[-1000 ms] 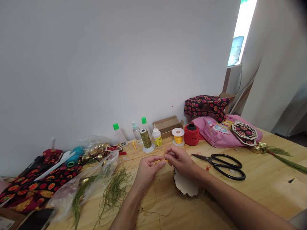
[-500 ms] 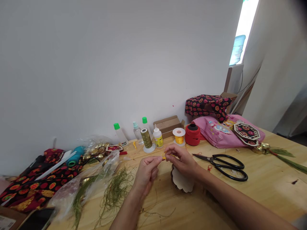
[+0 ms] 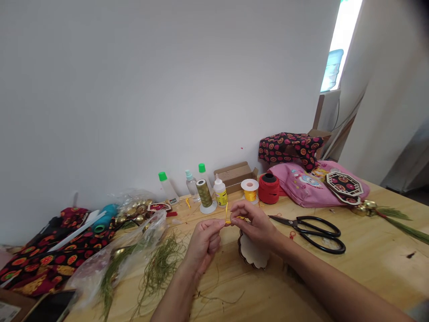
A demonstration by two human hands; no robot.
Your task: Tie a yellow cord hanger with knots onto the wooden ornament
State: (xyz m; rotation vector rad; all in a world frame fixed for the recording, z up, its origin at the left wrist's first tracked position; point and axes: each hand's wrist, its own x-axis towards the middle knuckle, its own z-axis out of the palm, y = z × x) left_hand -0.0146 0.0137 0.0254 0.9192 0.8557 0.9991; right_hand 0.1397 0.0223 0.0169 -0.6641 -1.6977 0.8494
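My left hand (image 3: 204, 241) and my right hand (image 3: 255, 223) meet above the wooden table (image 3: 362, 264). Both pinch a short yellow cord (image 3: 228, 216) stretched between their fingertips, one end sticking up. A scalloped wooden piece (image 3: 252, 256) hangs under my right hand, partly hidden by it, tilted just above the table. A small spool of yellow cord (image 3: 250, 191) and a red thread spool (image 3: 268, 188) stand just beyond my hands.
Black scissors (image 3: 313, 232) lie right of my hands. Green-capped bottles (image 3: 166, 188), a glue bottle (image 3: 220, 193) and an olive thread cone (image 3: 204, 195) line the wall, near a cardboard box (image 3: 233, 175). Green fibres (image 3: 161, 266), a plastic bag (image 3: 117, 259) and patterned cloth (image 3: 43, 259) lie left; a pink bag (image 3: 303, 183) right.
My hands drew closer together and rose slightly. The yellow cord went from a flat stretch to a tight bit with an end pointing up. The wooden piece shifted left and tilted.
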